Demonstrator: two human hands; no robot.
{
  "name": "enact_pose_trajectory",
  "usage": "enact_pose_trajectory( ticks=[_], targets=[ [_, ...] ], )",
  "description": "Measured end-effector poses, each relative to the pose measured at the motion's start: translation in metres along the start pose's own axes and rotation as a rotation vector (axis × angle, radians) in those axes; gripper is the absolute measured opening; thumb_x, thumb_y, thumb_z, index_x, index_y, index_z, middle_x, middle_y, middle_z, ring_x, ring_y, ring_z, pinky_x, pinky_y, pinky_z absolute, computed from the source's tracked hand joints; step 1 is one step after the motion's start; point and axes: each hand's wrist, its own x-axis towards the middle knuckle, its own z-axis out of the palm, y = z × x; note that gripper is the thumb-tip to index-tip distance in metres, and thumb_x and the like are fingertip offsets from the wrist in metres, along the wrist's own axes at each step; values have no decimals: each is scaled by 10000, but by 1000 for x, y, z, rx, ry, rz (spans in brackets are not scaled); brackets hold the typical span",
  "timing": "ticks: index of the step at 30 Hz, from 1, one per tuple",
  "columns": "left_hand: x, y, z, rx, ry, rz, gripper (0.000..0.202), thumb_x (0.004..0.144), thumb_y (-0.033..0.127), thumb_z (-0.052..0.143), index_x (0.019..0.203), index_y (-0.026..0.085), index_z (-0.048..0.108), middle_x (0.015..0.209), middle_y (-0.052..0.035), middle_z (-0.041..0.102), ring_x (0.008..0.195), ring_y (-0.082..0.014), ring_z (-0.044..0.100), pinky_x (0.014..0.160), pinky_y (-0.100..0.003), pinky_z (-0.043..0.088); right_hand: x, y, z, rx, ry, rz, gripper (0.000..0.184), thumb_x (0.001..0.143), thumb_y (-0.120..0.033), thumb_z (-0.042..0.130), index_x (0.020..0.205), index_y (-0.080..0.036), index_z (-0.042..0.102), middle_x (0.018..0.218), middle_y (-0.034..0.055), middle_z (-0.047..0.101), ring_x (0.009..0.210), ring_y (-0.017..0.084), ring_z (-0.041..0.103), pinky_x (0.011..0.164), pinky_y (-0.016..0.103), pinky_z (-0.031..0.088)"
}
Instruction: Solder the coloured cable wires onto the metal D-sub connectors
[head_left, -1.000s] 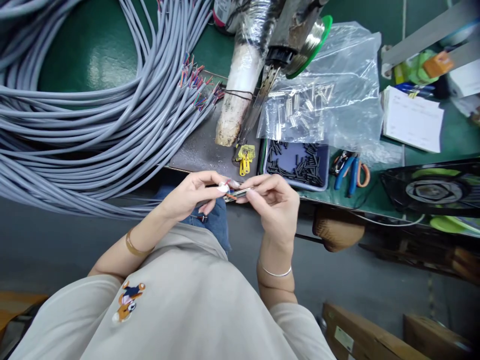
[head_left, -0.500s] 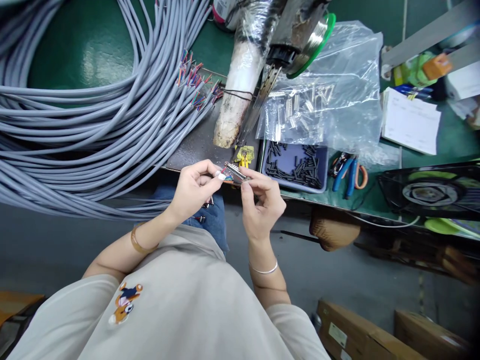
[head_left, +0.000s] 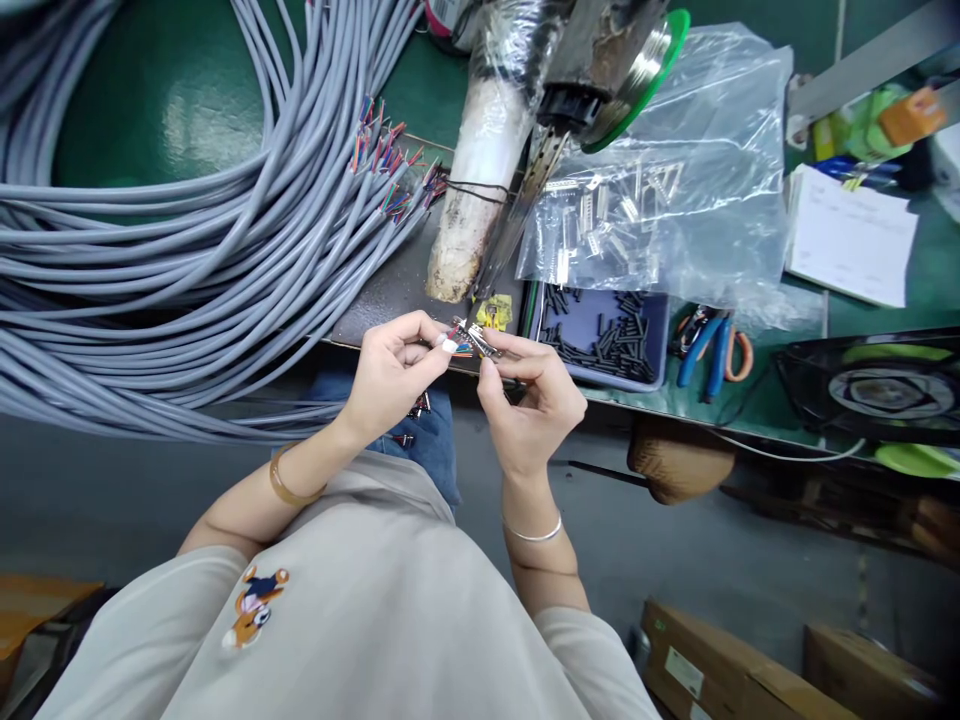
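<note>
At the bench's front edge my left hand (head_left: 391, 372) is closed in a pinch on thin coloured wires (head_left: 463, 350). Facing it, my right hand (head_left: 531, 402) grips a small metal multi-pin connector (head_left: 480, 342) between thumb and forefinger. The wires and the connector meet between the fingertips; whether any wire sits in a pin is too small to tell. Just beyond hangs a white, wrapped tube (head_left: 469, 220) with a scorched tip, beside dark metal strips. A yellow piece (head_left: 493, 312) lies behind the connector.
Grey cables (head_left: 225, 260) with stripped coloured ends cover the left side. Right of my hands are a tray (head_left: 577, 330) of black sleeves, a plastic bag (head_left: 720, 200) with connectors, a solder spool (head_left: 649, 75), blue-handled pliers (head_left: 718, 355), papers (head_left: 847, 235) and a fan (head_left: 874, 390).
The connector has turned to a steeper slant between my fingertips. My right hand has shifted slightly right, while my left hand stays nearly in place. The view has moved a little.
</note>
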Motion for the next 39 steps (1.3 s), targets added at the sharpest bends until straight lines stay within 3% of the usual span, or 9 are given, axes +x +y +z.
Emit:
enact_pose_trajectory(
  ticks=[9,23,31,34,39],
  targets=[
    [-1,-2,-2,41,9,-21,201,746,194,742,644,144,576,811,-9,687,366,32,381,315,-135,231,4,1,1,-32,-6,-43,159,873,-98,713,824,-231,640,1035,22,802,942,185,782,791,338,654],
    [2,6,-3,16,2,-76,132,674,137,747,642,144,620,784,-13,716,396,11,390,346,-152,267,6,0,-4,-154,-43,-206,202,832,-65,743,838,-237,639,1061,32,814,910,183,789,776,314,642],
    [0,7,-3,1,-7,-76,160,701,170,745,649,162,594,653,32,619,374,-1,362,338,-166,239,4,-2,-2,5,-45,2,174,868,-92,713,802,-228,626,1014,22,805,920,175,776,803,329,633],
    [0,6,-2,-1,1,-34,160,711,155,731,653,168,582,641,45,579,383,-4,344,341,-163,230,4,-2,-1,-29,-34,-46,165,867,-96,718,819,-233,641,1012,17,806,920,178,777,802,333,634],
    [-1,2,-1,80,31,14,172,703,141,725,648,169,564,759,1,656,505,-33,437,417,-151,304,4,1,0,-117,-34,-138,156,871,-109,725,864,-249,659,1035,13,808,927,188,782,802,344,640]
  ],
)
